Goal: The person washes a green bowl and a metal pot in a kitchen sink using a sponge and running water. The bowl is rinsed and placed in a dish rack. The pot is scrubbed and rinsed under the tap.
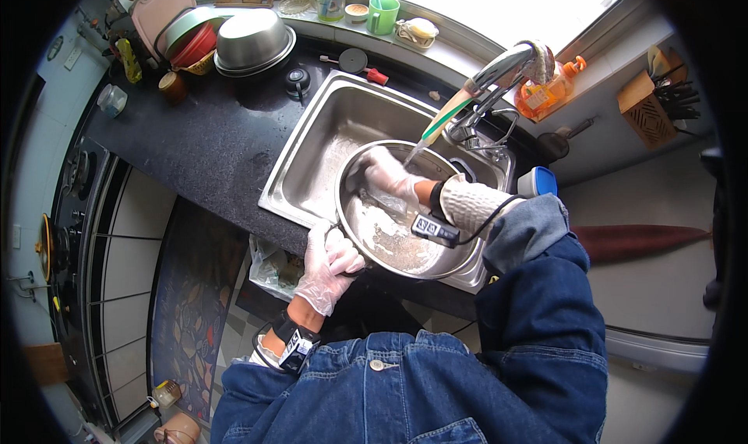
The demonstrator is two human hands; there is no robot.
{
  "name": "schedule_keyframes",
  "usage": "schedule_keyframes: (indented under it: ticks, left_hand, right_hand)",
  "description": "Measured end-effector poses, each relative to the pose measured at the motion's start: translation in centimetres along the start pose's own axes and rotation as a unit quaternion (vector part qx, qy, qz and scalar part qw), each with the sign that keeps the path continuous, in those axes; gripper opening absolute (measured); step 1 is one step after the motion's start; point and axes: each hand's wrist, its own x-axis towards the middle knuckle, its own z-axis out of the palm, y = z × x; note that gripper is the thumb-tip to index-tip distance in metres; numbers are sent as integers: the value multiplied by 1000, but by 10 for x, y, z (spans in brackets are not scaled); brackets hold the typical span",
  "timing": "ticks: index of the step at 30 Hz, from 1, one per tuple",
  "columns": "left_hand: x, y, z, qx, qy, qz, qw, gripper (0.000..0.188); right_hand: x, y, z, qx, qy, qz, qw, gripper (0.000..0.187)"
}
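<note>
A large round metal pot (365,245) rests over the right part of the steel sink (292,183), its inside wet and streaked with whitish foam or residue. My left hand (327,258), in a clear plastic glove, is closed around the pot's near-left handle. My right hand (389,177), gloved too, reaches inside the pot by its far wall. Motion smears its fingers, so I cannot make out whether it holds anything. From the faucet (506,60), a pale hose with a green stripe (446,118) runs water into the pot near my right hand.
Orange pump bottle (545,89) and knife block (647,109) stand behind the faucet. A blue-lidded tub (538,181) sits right of the sink. Metal basins (253,40), a black lid (297,81) and a red-handled tool (376,76) lie on the dark counter (210,128). Green mug (382,15) on the sill.
</note>
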Motion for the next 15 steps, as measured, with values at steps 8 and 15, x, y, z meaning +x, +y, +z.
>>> schedule_keyframes:
  ticks: [8,15]
  left_hand:
    - [-1,3,1,0,-18,-9,1000,52]
    - [-2,3,-1,-3,-24,-12,1000,51]
  right_hand:
    - [11,-6,-12,255,-8,171,952,30]
    - [-6,-22,1,140,-87,-48,985,25]
